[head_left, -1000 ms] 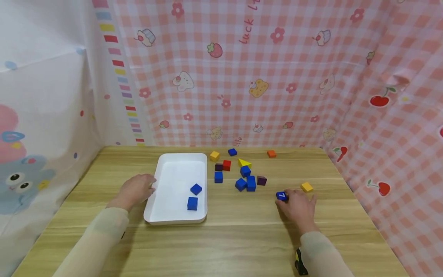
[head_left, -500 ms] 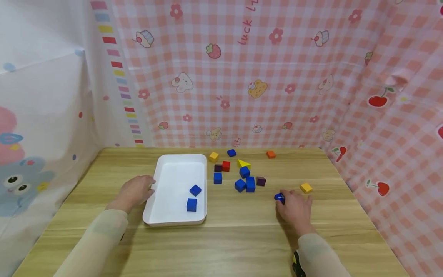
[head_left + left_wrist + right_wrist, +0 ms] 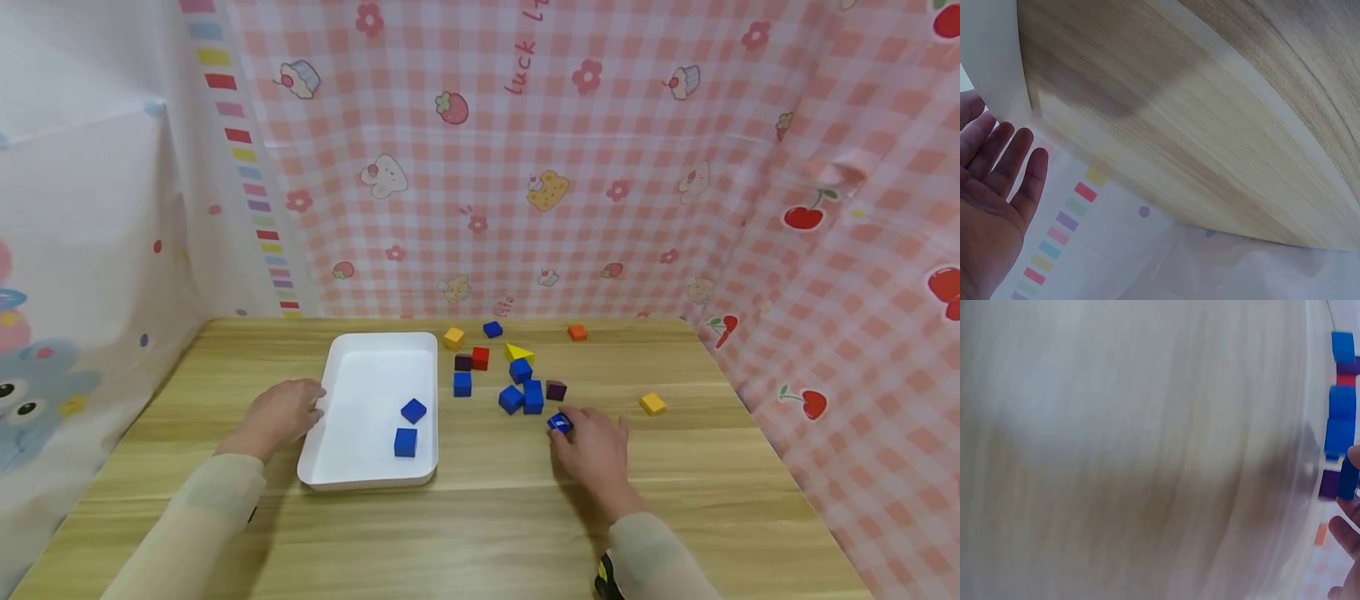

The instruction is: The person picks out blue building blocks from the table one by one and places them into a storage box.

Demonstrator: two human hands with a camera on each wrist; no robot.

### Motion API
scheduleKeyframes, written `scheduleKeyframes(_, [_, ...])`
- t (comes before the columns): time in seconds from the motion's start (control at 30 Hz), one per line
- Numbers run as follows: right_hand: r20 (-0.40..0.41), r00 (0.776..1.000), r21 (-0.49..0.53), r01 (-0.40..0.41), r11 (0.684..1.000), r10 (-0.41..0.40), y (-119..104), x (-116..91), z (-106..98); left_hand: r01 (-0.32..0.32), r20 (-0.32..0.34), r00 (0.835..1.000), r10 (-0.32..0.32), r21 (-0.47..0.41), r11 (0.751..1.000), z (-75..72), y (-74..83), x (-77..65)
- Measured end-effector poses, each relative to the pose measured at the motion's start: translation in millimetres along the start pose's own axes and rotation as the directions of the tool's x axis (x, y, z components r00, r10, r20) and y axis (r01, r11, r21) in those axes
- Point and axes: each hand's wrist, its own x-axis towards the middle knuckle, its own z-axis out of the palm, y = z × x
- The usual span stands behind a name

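Note:
My right hand point(image 3: 597, 454) pinches a small blue block point(image 3: 559, 423) with a white mark on its top, between thumb and fingers, low over the table. In the right wrist view, that blue block point(image 3: 1349, 477) shows at the right edge beside a dark purple block point(image 3: 1329, 484). My left hand point(image 3: 281, 414) is at the left rim of a white tray point(image 3: 367, 481), fingers loosely extended and touching it. The left wrist view shows the hand's point(image 3: 997, 194) fingers by the tray's wall point(image 3: 997, 62). Inside the tray lie two blue blocks, one turned cornerwise point(image 3: 413, 411) and one cube point(image 3: 406, 442).
Right of the tray lie several blue blocks point(image 3: 532, 397), a red block point(image 3: 480, 358), dark purple blocks point(image 3: 556, 390) and a yellow triangle point(image 3: 519, 353). An orange block point(image 3: 577, 332) is near the back edge; a yellow block point(image 3: 652, 404) lies right. Patterned cloth point(image 3: 480, 167) hangs behind.
My right hand has moved left with the blue block, toward the other blocks and the tray. The left hand stays at the tray's rim. The head view has shifted slightly.

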Motion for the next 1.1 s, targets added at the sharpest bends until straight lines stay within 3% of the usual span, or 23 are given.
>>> scheduleKeyframes(0.6, [0.046, 0.994, 0.012, 0.102, 0.995, -0.103, -58, -3, 8, 0.004, 0.006, 1.000, -0.004, -0.008, 1.000, 1.6, -1.0, 2.5])
scheduleKeyframes(1.1, [0.100, 0.966, -0.011, 0.240, 0.971, -0.237, -92, -7, 13, 0.019, 0.014, 1.000, -0.019, -0.013, 1.000, 2.4, -0.1, 3.3])
